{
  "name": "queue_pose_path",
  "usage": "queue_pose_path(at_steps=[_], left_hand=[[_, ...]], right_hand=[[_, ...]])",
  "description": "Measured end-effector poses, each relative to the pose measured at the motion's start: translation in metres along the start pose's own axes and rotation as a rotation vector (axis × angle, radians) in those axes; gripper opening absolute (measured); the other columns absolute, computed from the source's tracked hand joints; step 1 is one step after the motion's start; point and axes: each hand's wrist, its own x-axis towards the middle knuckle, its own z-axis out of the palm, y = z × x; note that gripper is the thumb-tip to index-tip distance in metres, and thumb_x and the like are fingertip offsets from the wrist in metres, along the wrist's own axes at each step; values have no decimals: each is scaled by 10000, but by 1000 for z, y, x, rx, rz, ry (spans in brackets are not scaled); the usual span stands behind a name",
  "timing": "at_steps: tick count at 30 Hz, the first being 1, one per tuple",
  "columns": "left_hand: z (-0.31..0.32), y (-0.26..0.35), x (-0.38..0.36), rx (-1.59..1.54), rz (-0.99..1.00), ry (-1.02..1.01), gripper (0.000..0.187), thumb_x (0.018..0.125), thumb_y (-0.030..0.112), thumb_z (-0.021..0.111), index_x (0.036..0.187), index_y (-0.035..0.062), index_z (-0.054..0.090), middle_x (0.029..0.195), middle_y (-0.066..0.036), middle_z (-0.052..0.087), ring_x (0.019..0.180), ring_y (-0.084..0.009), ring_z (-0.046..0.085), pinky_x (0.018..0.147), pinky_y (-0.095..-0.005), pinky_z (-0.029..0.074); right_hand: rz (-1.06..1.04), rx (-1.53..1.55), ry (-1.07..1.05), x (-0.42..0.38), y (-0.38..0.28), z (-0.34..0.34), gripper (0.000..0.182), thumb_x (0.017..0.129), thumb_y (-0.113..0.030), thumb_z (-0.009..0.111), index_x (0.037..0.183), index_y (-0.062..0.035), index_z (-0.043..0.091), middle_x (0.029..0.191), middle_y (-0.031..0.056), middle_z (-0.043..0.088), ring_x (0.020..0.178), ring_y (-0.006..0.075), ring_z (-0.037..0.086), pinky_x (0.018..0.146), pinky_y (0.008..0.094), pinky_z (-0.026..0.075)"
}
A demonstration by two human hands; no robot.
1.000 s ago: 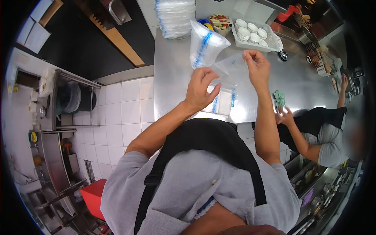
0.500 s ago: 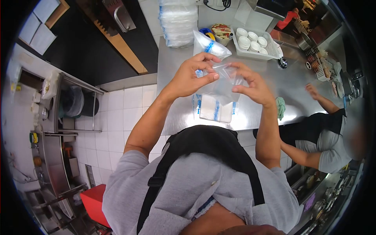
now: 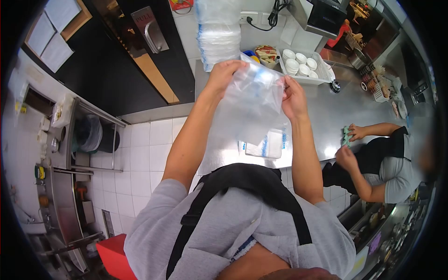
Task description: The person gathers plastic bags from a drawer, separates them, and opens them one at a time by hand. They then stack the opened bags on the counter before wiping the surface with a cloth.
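A clear plastic bag (image 3: 249,105) hangs spread between my two hands above the steel counter. My left hand (image 3: 227,74) pinches its upper left corner. On the other side, my right hand (image 3: 293,95) is closed on the upper right edge. Below the bag, a flat stack of plastic bags (image 3: 270,143) with blue print lies near the counter's front edge, partly covered by the hanging bag. Behind my hands, a white, blue-marked plastic package seen through the bag is mostly hidden.
A tall stack of clear plastic containers (image 3: 218,39) stands at the back left. A white basket (image 3: 322,77) holds several small white cups. At the right, a co-worker (image 3: 373,158) handles a green cloth (image 3: 346,136) on the steel counter (image 3: 322,112). A black door (image 3: 154,60) is at the left.
The bag, bunched between my fingers before, is now stretched wide and hangs down. My hands have moved apart to its upper corners. The co-worker now has the green cloth in hand.
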Motion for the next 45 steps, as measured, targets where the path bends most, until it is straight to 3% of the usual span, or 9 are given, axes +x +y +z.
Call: queue_pose_path(at_steps=[12, 18, 22, 27, 29, 32, 35, 38, 45], left_hand=[[-40, -55, 91, -22, -198, -90, 226, 870, 170, 806, 1016, -3, 789, 878, -67, 753, 754, -158, 713, 649, -297, 575], [-18, -23, 72, 49, 84, -92, 140, 890, 128, 775, 819, 7, 768, 746, -34, 719, 609, -101, 636, 553, -259, 491], [-32, -55, 109, 88, -105, -204, 144, 916, 153, 740, 942, 12, 754, 837, -79, 747, 696, -129, 693, 626, -285, 554], [-55, -119, 112, 5, -245, -78, 119, 833, 118, 759, 736, 52, 733, 684, -70, 659, 556, -138, 592, 497, -312, 462], [-62, -127, 92, 300, -484, 3, 136, 877, 131, 714, 767, 52, 721, 667, -60, 623, 503, -150, 550, 468, -307, 439], [-84, -138, 49, 76, -376, 13, 191, 940, 210, 688, 999, 29, 695, 844, -56, 655, 703, -153, 612, 645, -320, 502], [-77, -88, 21, 117, -166, 0, 355, 962, 268, 700, 1198, 9, 644, 1065, -75, 681, 948, -185, 644, 856, -357, 520], [-65, -65, 15, 159, 12, -159, 526, 952, 318, 734, 1351, 9, 583, 1234, -105, 663, 1148, -240, 622, 1006, -386, 486], [-64, -147, 2, 730, 46, -282, 868, 808, 405, 879, 1429, -57, 487, 1318, -180, 647, 1258, -293, 606, 1078, -383, 469]], right_hand=[[107, -126, 291, 4, 38, 29, 208, 1030, -212, 582, 893, -64, 634, 727, -7, 559, 490, 77, 370, 513, 291, 345], [-3, -174, 483, 1, 45, 70, 217, 1029, -201, 553, 893, -56, 639, 715, 1, 561, 490, 90, 379, 507, 301, 353], [56, -248, 359, 8, 54, 46, 236, 1039, -191, 508, 868, -57, 600, 701, 13, 531, 493, 114, 389, 503, 328, 366], [105, -279, 293, 18, 77, 25, 229, 1046, -179, 480, 865, -68, 563, 683, 14, 488, 491, 116, 378, 504, 331, 372], [142, -295, 304, 22, 96, 2, 213, 1040, -187, 503, 864, -90, 571, 682, -4, 472, 488, 102, 357, 513, 314, 377], [230, -260, 84, 19, 107, -51, 166, 1034, -214, 544, 1002, -67, 615, 807, 27, 579, 603, 115, 499, 588, 314, 440], [-82, -585, 98, 7, 70, -35, 358, 960, -229, 720, 1216, -10, 598, 1063, 113, 681, 926, 206, 662, 783, 370, 526], [-288, -940, -105, 6, 45, -7, 712, 823, -272, 864, 1395, -19, 523, 1314, 149, 650, 1241, 273, 610, 1000, 402, 496], [-146, -1077, -240, 17, 106, -39, 1032, 632, -308, 969, 1476, -8, 456, 1408, 215, 590, 1344, 353, 551, 1116, 446, 430]])
